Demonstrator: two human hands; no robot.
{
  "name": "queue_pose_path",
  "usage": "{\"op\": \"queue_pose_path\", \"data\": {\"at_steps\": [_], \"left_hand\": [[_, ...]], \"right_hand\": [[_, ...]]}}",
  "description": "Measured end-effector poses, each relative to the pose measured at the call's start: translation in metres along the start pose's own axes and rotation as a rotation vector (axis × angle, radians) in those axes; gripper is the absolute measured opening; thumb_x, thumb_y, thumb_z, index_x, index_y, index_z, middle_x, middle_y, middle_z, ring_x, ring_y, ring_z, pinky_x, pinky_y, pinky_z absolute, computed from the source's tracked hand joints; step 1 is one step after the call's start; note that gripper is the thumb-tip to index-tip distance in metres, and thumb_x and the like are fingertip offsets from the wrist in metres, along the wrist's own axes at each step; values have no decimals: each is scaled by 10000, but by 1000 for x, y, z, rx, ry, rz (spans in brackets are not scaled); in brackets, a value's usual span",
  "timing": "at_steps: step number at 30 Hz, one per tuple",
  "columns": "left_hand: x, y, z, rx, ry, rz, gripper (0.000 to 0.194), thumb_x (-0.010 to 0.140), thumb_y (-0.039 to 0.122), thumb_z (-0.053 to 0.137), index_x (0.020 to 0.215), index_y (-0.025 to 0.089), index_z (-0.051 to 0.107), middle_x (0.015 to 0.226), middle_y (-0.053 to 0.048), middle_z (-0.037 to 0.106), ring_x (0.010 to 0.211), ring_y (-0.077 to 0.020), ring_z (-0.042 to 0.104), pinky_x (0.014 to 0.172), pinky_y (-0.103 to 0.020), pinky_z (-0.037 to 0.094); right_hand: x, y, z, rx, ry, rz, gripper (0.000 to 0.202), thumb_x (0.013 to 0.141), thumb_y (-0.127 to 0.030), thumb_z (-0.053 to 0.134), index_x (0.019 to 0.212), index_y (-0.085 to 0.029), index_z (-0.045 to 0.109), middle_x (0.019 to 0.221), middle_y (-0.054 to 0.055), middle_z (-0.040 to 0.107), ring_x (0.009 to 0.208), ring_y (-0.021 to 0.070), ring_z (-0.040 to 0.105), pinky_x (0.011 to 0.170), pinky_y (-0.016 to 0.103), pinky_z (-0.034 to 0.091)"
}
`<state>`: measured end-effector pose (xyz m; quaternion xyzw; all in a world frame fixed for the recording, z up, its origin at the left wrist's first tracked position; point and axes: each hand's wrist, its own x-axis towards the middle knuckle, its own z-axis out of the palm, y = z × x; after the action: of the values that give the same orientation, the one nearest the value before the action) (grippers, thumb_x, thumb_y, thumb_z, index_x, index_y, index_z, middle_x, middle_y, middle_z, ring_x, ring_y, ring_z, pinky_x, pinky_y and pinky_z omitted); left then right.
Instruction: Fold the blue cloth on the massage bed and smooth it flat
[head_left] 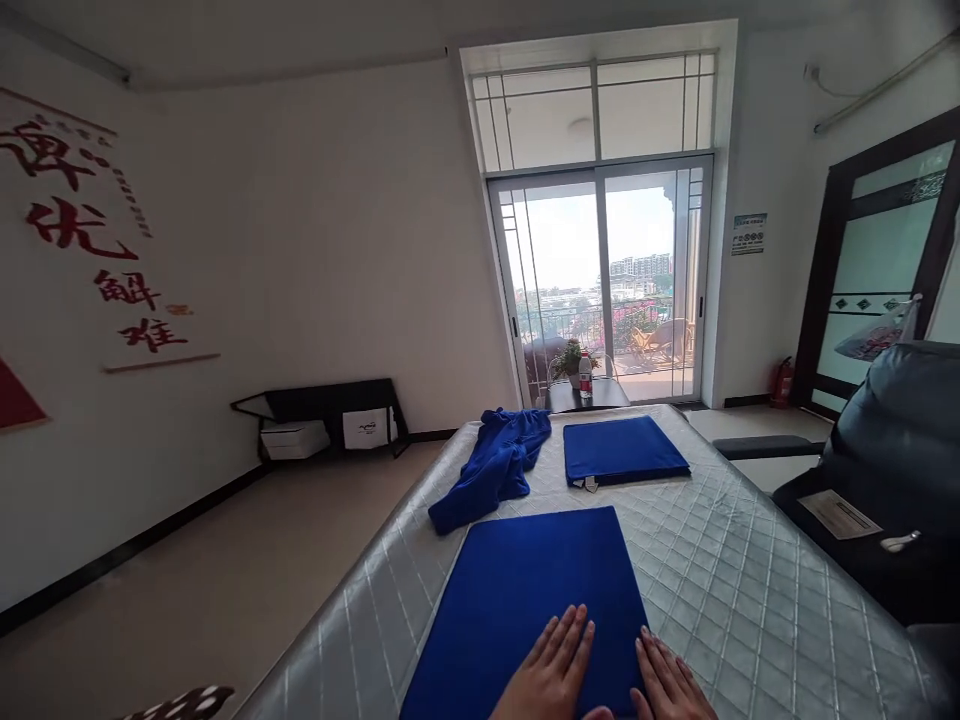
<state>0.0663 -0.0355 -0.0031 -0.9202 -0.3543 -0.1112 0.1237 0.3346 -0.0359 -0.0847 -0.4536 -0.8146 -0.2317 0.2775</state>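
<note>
A flat, folded blue cloth (540,570) lies in front of me on a quilted silver-grey mattress (742,560). My left hand (551,665) rests palm down on the cloth, fingers stretched out. At the cloth's right edge lies my right hand (667,680), also flat with its fingers extended. Beyond them, a second folded blue cloth (626,448) with small white tags sits on the mattress. To its left, a crumpled blue garment (499,465) is spread loosely, its lower end close to the nearer cloth's top edge.
A black armchair (892,450) stands at the right, with a paper (838,513) on its seat. Past the mattress, a small table (600,398) holds a bottle (586,378) and a plant (570,360). A low black rack (330,405) with white boxes stands against the left wall.
</note>
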Motion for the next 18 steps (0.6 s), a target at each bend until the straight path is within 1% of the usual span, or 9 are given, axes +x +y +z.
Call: {"op": "queue_pose_path", "data": {"at_steps": [1, 2, 4, 5, 7, 10, 13, 15, 18], "left_hand": [[20, 10, -1, -30, -23, 31, 786, 993, 594, 340, 1561, 221, -55, 1570, -113, 324, 1423, -265, 368, 1125, -388, 400], [37, 19, -2, -54, -37, 34, 769, 1000, 585, 326, 1564, 208, -37, 1584, -116, 285, 1440, -266, 333, 1141, -405, 380], [59, 33, 1, -93, -48, -7, 727, 1015, 556, 302, 1567, 189, 2, 1594, -115, 250, 1455, -261, 296, 1155, -422, 364], [65, 37, 4, -102, -52, -38, 711, 1020, 545, 295, 1567, 182, 20, 1592, -116, 254, 1456, -260, 296, 1154, -426, 367], [65, 39, 10, -107, -64, -83, 695, 1021, 540, 296, 1566, 180, 58, 1582, -116, 281, 1449, -259, 312, 1147, -430, 381], [49, 32, 15, -108, -96, -124, 693, 1010, 557, 325, 1561, 206, 93, 1572, -107, 296, 1438, -261, 338, 1143, -424, 386], [24, 15, 9, -132, -158, -198, 663, 1009, 557, 329, 1551, 243, 111, 1574, -83, 290, 1434, -264, 348, 1149, -421, 376], [4, 1, 0, -152, -219, -307, 638, 1012, 563, 300, 1542, 252, 130, 1583, -70, 272, 1446, -270, 321, 1164, -442, 348], [-35, -23, -13, -185, -302, -555, 666, 1004, 598, 238, 1537, 214, 135, 1606, -68, 192, 1478, -273, 222, 1196, -484, 277]], "right_hand": [[0, 0, 0, -15, -6, -12, 391, 980, -452, 430, 1226, -291, 689, 1224, 19, 692, 1033, 164, 698, 825, 210, 540], [0, 0, 0, -27, -12, -30, 385, 980, -418, 427, 1229, -282, 687, 1224, 20, 690, 1034, 163, 698, 820, 209, 541], [-1, 2, 1, -40, -33, -55, 377, 970, -338, 420, 1224, -266, 690, 1221, 17, 690, 1036, 158, 696, 818, 206, 540], [-2, 2, 1, -38, -44, -58, 380, 961, -303, 417, 1220, -261, 692, 1223, 15, 688, 1039, 156, 695, 824, 207, 538], [-3, 1, 2, -32, -45, -54, 389, 947, -263, 414, 1221, -252, 691, 1235, 13, 684, 1045, 153, 691, 839, 211, 532], [-3, -2, 1, -41, 11, -41, 394, 938, -250, 425, 1234, -243, 684, 1242, 17, 685, 1052, 151, 686, 843, 210, 525], [-3, -5, 0, -63, 61, -38, 392, 931, -244, 440, 1236, -237, 685, 1236, 20, 690, 1061, 149, 683, 844, 199, 520], [-4, -5, -1, -64, 59, -25, 388, 937, -252, 447, 1249, -235, 677, 1255, 21, 679, 1081, 151, 676, 862, 195, 517], [-5, -4, 1, 24, 11, 14, 378, 962, -305, 452, 1276, -255, 658, 1275, 18, 664, 1107, 160, 665, 887, 202, 519]]}}
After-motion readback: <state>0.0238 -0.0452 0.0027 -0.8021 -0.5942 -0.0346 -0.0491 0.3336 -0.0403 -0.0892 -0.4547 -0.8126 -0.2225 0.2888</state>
